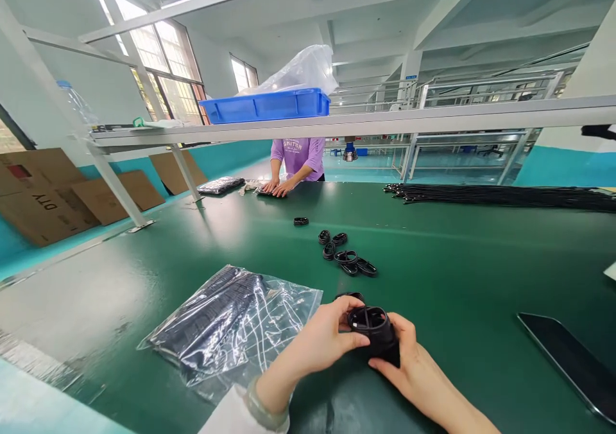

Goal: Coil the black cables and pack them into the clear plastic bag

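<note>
Coils were clamped in a stack between left hand and right hand, toward the near edge of the desk, long axis seemingly slanted down rightward; neither was nearer.

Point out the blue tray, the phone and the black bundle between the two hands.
Blue tray [267,108], head view: on its front wall.
Phone [572,361], head view: on its dark face.
Black bundle [383,341], head view: on its side, below the rim.
</note>
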Demonstrator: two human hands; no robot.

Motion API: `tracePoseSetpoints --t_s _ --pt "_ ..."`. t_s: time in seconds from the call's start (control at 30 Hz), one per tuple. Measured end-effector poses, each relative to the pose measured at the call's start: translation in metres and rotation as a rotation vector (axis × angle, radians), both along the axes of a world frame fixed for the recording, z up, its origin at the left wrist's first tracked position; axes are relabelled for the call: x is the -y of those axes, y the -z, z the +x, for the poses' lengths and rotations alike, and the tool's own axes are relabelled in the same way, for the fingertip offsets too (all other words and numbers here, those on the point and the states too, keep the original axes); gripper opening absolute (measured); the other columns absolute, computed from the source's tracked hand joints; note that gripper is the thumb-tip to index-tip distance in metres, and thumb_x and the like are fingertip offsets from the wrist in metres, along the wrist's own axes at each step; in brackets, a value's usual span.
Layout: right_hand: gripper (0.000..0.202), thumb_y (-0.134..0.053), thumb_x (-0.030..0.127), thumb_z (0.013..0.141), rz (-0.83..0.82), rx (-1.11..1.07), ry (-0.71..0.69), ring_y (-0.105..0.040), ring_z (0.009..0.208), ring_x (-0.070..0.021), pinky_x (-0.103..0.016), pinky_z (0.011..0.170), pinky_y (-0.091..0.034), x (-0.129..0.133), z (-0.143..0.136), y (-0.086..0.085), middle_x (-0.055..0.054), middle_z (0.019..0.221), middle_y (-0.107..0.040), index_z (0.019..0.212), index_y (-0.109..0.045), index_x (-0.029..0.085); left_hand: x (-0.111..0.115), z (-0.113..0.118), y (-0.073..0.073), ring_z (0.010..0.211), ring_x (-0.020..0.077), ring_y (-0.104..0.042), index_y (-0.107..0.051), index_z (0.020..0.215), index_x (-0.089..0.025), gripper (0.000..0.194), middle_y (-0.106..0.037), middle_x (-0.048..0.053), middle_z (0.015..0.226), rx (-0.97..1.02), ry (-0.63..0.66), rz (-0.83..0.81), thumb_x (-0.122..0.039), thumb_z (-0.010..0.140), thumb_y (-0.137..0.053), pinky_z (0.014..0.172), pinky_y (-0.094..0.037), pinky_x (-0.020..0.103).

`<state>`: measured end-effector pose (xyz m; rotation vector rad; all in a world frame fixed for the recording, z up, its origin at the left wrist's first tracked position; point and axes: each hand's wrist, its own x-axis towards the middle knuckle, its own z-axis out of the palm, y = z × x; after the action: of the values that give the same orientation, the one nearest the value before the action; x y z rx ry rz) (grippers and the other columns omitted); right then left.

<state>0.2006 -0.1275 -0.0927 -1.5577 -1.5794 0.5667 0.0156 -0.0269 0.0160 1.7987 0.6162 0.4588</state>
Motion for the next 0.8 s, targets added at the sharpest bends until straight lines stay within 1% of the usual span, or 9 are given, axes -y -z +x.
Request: tracePoseSetpoints --t_s 0.13,0.27,0.33,0.4,0.47,0.53,0.63,0.7,0.8 --pt "0.072 -0.054 0.036 0.086 -0.035 -0.099 -0.006 -0.055 0.121 -0.0260 -0.048 0.105 -0.043 -0.002 -0.003 -0.008 -0.013 0.135 -0.052 0.143 -0.010 0.025 -0.007 0.002 -0.001 0.101 0.0214 -0.067 -0.059 0.122 -0.018 0.046 -0.069 0.007 0.114 -0.045 0.020 0.057 -0.018 0.077 -0.072 0.091 -0.053 0.034" --pt "0.090 -0.053 0.031 0.089 -0.059 -0.129 -0.041 -0.056 0.121 -0.0253 -0.049 0.105 -0.043 0.000 -0.006 -0.021 -0.008 0.135 -0.054 0.152 0.011 0.029 -0.011 0.002 -0.012 0.107 0.0236 -0.064 -0.060 0.129 -0.022 0.057 -0.063 0.007 0.128 -0.129 0.077 0.168 -0.024 0.075 -0.077 0.092 -0.051 0.033" --pt "0.095 -0.054 0.028 0.090 -0.051 -0.100 -0.039 -0.055 0.122 -0.0255 -0.050 0.104 -0.044 0.001 -0.007 -0.024 -0.008 0.136 -0.054 0.152 0.018 0.031 -0.012 0.004 -0.018 0.103 0.0242 -0.065 -0.060 0.130 -0.024 0.057 -0.065 0.006 0.125 -0.172 0.124 0.223 -0.027 0.076 -0.076 0.087 -0.051 0.033" --pt "0.096 -0.053 0.023 0.091 0.031 -0.029 -0.034 -0.047 0.131 -0.0260 -0.052 0.107 -0.041 0.001 -0.008 -0.022 -0.009 0.145 -0.044 0.151 0.021 0.031 -0.016 0.008 -0.023 0.098 0.0251 -0.066 -0.062 0.127 -0.025 0.052 -0.069 0.005 0.117 -0.213 0.171 0.284 -0.026 0.076 -0.076 0.084 -0.050 0.034" --pt "0.091 -0.050 0.017 0.093 0.166 0.060 -0.051 -0.034 0.139 -0.0268 -0.053 0.110 -0.038 0.000 -0.009 -0.021 -0.012 0.156 -0.024 0.152 0.018 0.032 -0.020 0.012 -0.026 0.098 0.0275 -0.065 -0.064 0.125 -0.023 0.052 -0.070 0.006 0.114 -0.251 0.198 0.340 -0.023 0.075 -0.076 0.084 -0.048 0.036" --pt "0.081 -0.046 0.014 0.094 0.229 0.122 -0.082 -0.031 0.141 -0.0276 -0.051 0.109 -0.040 -0.001 -0.009 -0.020 -0.010 0.159 -0.009 0.153 0.005 0.036 -0.023 0.015 -0.027 0.101 0.0289 -0.065 -0.063 0.127 -0.022 0.054 -0.070 0.007 0.115 -0.281 0.212 0.366 -0.022 0.075 -0.076 0.086 -0.048 0.038" --pt "0.067 -0.045 0.016 0.094 0.177 0.135 -0.116 -0.046 0.131 -0.0253 -0.044 0.104 -0.048 -0.002 -0.010 -0.022 -0.006 0.153 -0.020 0.150 -0.018 0.041 -0.019 0.010 -0.025 0.117 0.0293 -0.059 -0.048 0.142 -0.023 0.076 -0.059 0.010 0.136 -0.307 0.191 0.363 -0.025 0.073 -0.079 0.097 -0.046 0.038" --pt "0.058 -0.043 0.019 0.096 0.177 0.135 -0.115 -0.053 0.124 -0.0234 -0.041 0.099 -0.052 0.000 -0.012 -0.022 -0.006 0.146 -0.028 0.147 -0.025 0.041 -0.006 -0.002 -0.023 0.124 0.0282 -0.054 -0.039 0.147 -0.022 0.088 -0.051 0.011 0.144 -0.327 0.087 0.373 -0.027 0.071 -0.082 0.103 -0.044 0.037" --pt "0.048 -0.038 0.026 0.101 0.214 0.161 -0.075 -0.057 0.118 -0.0232 -0.039 0.094 -0.055 0.004 -0.016 -0.018 -0.007 0.143 -0.031 0.145 -0.028 0.040 0.024 -0.030 -0.013 0.115 0.0293 -0.056 -0.054 0.129 -0.015 0.057 -0.058 0.012 0.127 -0.469 -0.231 0.440 -0.021 0.078 -0.075 0.098 -0.046 0.042"
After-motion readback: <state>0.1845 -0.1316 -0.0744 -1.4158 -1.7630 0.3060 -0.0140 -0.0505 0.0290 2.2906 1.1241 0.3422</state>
